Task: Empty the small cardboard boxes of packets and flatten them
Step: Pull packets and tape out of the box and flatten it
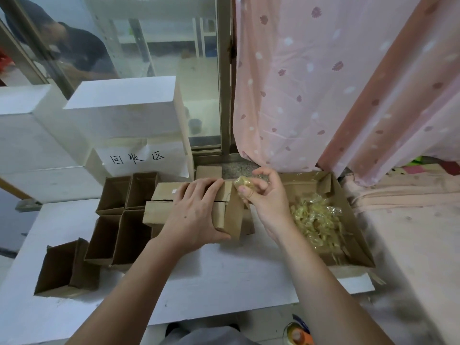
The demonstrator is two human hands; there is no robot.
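My left hand [196,210] grips a small brown cardboard box [161,204] lying on its side at the table's middle, fingers curled over its top and thumb under its open right end. Just right of that end, my right hand [263,195] pinches a clear packet with yellowish contents [242,182] at the box's mouth. A heap of the same packets [315,221] lies in a shallow cardboard tray [353,212] to the right. Several open, empty small boxes [117,220] stand in a cluster to the left.
White foam blocks, one with a handwritten paper label [138,158], stand behind the boxes on the white table [224,277]. A pink dotted curtain [311,83] hangs at the right. A person [72,43] shows behind the window glass. A tape roll [297,332] lies by the floor.
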